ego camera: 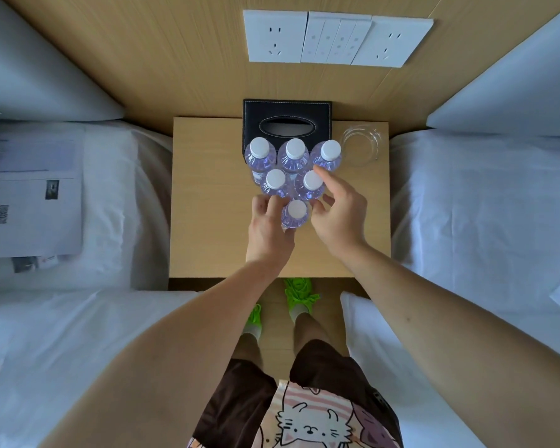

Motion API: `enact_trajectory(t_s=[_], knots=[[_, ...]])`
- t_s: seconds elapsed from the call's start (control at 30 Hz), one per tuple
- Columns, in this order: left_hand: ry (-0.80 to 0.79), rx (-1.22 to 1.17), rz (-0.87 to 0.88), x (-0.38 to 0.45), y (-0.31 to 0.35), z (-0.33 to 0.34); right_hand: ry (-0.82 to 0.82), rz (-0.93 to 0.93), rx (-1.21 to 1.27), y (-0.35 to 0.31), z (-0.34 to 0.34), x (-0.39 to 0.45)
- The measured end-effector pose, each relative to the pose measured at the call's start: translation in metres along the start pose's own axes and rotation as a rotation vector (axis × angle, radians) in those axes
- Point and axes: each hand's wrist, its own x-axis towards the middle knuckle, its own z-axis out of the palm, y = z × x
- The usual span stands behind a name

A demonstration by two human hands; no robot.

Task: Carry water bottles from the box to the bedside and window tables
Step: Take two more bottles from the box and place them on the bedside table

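Worktop (207, 195) – pale wood-grain laminate, matt, smooth; wall panel (175, 59) behind has the same grain. Bottles (294, 218): clear glossy plastic with a purple tint, smooth matt white plastic caps (260, 147). Tissue box (286, 114) – black leather-look cover, fine texture, pale stitching along the edges. Dish (361, 145): clear glass or plastic, can't tell which, shiny. Socket and switch plates (337, 38): glossy white plastic. Bedding (466, 205): white matt cloth, softly creased. Sheets of paper (33, 189): matt, printed. Shoes (299, 291): neon-green knit fabric.
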Motion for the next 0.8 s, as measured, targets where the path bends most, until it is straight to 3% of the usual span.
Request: enact_trajectory(t_s=[0.3,0.43,0.6,0.8], knots=[[-0.125,0.071,-0.052,-0.004,-0.009,-0.033,0.006,0.079,-0.055,-0.004,-0.018,-0.004],[-0.11,0.153,-0.051,-0.007,-0.008,-0.062,-0.022,0.121,-0.075,-0.018,-0.03,-0.007],[-0.045,0.205,0.048,0.008,0.017,-0.107,-0.073,0.127,-0.11,-0.047,-0.047,-0.012],[-0.048,0.227,0.249,0.018,0.057,-0.147,0.029,0.121,-0.132,-0.081,-0.07,-0.034]])
